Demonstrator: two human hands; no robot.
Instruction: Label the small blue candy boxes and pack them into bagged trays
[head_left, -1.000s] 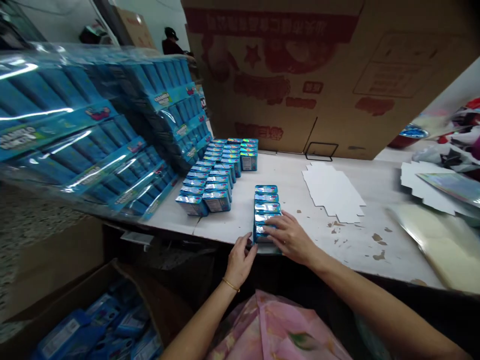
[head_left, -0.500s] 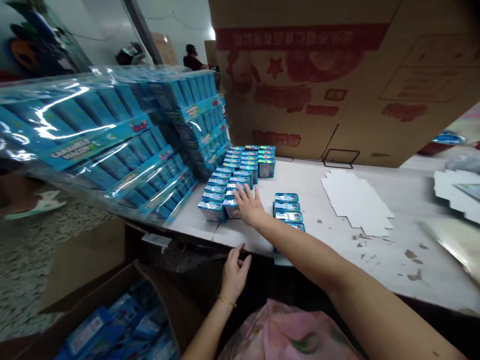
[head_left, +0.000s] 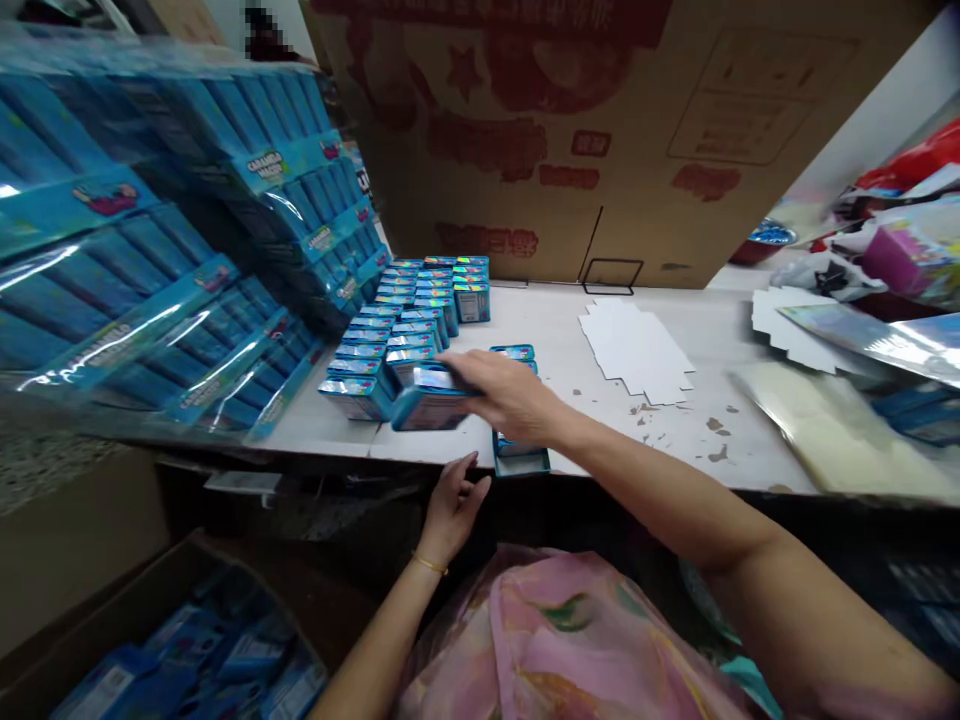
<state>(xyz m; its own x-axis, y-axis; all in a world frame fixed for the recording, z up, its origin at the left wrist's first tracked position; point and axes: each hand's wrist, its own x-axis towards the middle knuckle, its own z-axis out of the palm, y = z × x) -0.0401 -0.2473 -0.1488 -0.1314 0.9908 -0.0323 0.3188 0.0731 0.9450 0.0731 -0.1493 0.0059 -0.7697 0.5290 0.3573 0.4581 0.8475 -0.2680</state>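
Observation:
My right hand [head_left: 510, 393] grips a small blue candy box [head_left: 429, 408] by its right end, tilted in front of the rows. Behind and left of it, several matching candy boxes [head_left: 364, 352] stand upright in close rows on the white table [head_left: 547, 320]. Partly hidden under my right wrist, a blue tray [head_left: 523, 464] at the table's front edge has several more such boxes in it. My left hand [head_left: 450, 507] hovers by that edge, left of the tray, empty with loosely bent fingers apart.
Plastic-wrapped stacks of filled blue trays [head_left: 187, 270] rise at the left. A large brown carton [head_left: 525, 150] blocks the back. White flat cardboard cutouts [head_left: 636, 348] lie to the right. Below left, an open carton [head_left: 247, 600] holds blue packs.
My right hand, earlier spread over the front of the rows, has closed on one candy box and lifted it toward me. My head view has turned right. My left hand stays near the edge.

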